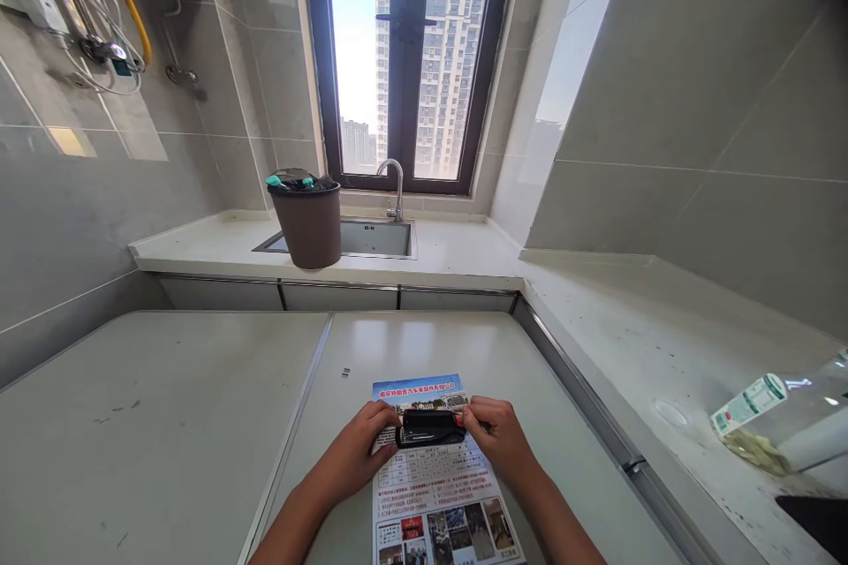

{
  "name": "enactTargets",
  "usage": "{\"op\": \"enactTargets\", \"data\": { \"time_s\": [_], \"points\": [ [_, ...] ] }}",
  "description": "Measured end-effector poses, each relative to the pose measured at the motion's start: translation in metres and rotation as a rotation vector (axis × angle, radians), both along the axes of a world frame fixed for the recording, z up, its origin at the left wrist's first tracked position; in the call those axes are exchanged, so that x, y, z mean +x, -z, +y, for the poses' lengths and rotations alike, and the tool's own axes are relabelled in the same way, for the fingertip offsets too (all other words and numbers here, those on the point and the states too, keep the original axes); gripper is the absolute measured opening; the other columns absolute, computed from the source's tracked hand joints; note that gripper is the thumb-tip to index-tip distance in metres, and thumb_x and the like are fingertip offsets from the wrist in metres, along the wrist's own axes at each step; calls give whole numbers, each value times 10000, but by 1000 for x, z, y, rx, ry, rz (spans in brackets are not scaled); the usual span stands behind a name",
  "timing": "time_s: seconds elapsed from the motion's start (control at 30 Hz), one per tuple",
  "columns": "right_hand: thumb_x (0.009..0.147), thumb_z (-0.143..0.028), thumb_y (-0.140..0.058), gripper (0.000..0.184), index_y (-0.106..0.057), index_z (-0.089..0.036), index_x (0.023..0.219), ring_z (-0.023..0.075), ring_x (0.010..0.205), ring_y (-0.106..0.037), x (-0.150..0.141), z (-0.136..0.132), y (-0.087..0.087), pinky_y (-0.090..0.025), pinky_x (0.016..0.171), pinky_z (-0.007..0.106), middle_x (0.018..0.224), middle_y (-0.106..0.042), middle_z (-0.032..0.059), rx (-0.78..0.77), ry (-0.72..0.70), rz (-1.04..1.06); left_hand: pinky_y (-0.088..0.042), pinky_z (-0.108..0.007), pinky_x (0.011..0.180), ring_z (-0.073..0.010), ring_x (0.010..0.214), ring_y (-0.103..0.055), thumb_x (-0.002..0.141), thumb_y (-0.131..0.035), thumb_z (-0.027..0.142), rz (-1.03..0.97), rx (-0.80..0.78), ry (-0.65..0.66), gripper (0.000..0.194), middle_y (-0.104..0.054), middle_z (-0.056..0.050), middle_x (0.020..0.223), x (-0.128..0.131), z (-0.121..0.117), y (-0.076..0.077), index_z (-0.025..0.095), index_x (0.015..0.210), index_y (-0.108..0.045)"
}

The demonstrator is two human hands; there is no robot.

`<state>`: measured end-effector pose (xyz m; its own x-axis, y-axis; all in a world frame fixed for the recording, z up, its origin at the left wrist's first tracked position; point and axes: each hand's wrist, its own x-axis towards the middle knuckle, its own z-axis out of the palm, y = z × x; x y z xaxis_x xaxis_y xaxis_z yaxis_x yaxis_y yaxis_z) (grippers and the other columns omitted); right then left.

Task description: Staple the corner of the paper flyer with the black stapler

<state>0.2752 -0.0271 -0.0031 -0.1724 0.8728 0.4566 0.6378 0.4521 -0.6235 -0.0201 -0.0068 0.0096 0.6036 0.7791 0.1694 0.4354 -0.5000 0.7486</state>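
Observation:
A black stapler with a bit of red at its right end lies crosswise over a printed flyer. My left hand grips its left end between thumb and fingers. At the right end, my right hand pinches the stapler near the red part, with its fingers closed. The flyer has a blue top, red lettering, a table and photos at the bottom. It lies flat on a white tabletop. Small grey strips, which look like staples, lie on the tabletop beyond the flyer to the left.
A brown bin with a black liner stands on the far counter, partly over the sink and beside its faucet. A clear bottle or bag with a green-and-white label rests on the right counter. A metal-edged seam divides the tabletop.

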Motion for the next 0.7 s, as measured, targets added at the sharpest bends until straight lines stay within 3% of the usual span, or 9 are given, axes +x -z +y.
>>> {"op": "enactTargets", "data": {
  "time_s": [0.5,0.6,0.7],
  "points": [
    [935,-226,-488,445,-284,-201,541,105,532,-329,2,6,0,-203,561,284,552,-321,-44,-50,6,-54,-464,-369,971,-248,1139,-567,845,-602,102,-4,10,-23,297,-632,-63,1185,1,2,7,263,1092,-642],
    [975,-260,-468,460,-329,-204,539,116,540,-351,1,5,-1,-220,566,287,558,-350,-36,-31,-1,-47,-461,-369,975,-248,1140,-569,856,-602,109,-15,11,-20,313,-631,-69,1190,0,2,7,266,1122,-651],
    [1027,-327,-437,432,-499,-208,617,159,643,-459,-4,2,-5,-348,653,295,628,-473,-3,27,16,18,-458,-364,972,-246,1136,-572,858,-615,117,-25,9,-16,305,-636,-66,1187,0,3,7,266,1121,-656]
  ]
}}
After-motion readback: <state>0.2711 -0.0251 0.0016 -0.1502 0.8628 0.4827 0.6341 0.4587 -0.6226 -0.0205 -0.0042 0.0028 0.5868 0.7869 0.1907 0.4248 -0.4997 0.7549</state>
